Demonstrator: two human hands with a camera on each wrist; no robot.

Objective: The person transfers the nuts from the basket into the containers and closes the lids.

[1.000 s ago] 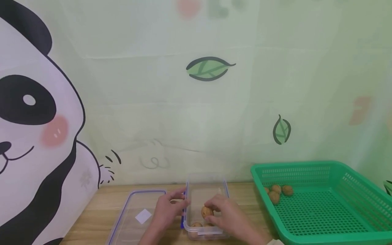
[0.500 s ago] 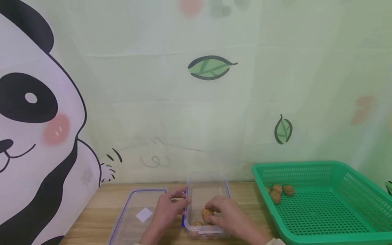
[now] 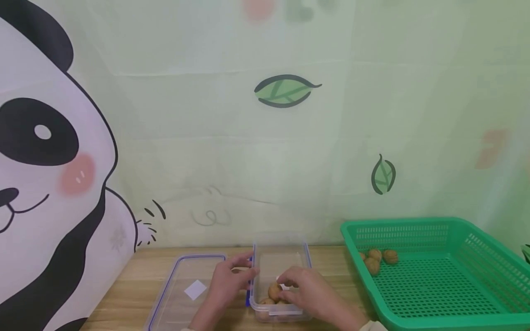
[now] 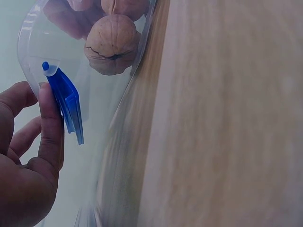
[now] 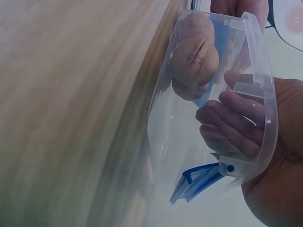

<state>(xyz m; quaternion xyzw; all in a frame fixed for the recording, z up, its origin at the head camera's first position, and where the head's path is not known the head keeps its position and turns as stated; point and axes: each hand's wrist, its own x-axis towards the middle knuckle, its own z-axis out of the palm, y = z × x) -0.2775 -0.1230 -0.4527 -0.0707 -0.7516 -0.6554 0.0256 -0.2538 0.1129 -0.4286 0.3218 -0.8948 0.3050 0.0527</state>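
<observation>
From my remote station I record both hands at a clear plastic box (image 3: 298, 309), which stands on the wooden surface (image 3: 124, 285) in front of the person. The left hand (image 3: 227, 278) is at the left side of the box, its fingers apart and resting against the rim beside a blue latch (image 4: 68, 101), which juts outward. The right hand (image 3: 308, 287) reaches over the right rim; its fingers are spread inside the box, just beside a walnut (image 3: 274, 291) — whether a fingertip touches it I cannot tell. That walnut lies toward the near end, against other walnuts (image 3: 267, 302) lower in the box. Seen from the right wrist, the nuts sit clustered together, with the fingers showing through the clear wall and a second latch (image 5: 199, 177) jutting out beneath them. To the left of the box I note its lid (image 3: 182, 271), flat on the surface, edged in blue and bearing a white label (image 3: 195, 290). To the right stands a green basket (image 3: 455, 321) with perforated sides — four more walnuts (image 3: 372, 266) are visible grouped at its left side. Behind everything hangs a pale green cloth (image 3: 186, 115), printed with a panda (image 3: 89, 119) and leaves (image 3: 283, 91).
</observation>
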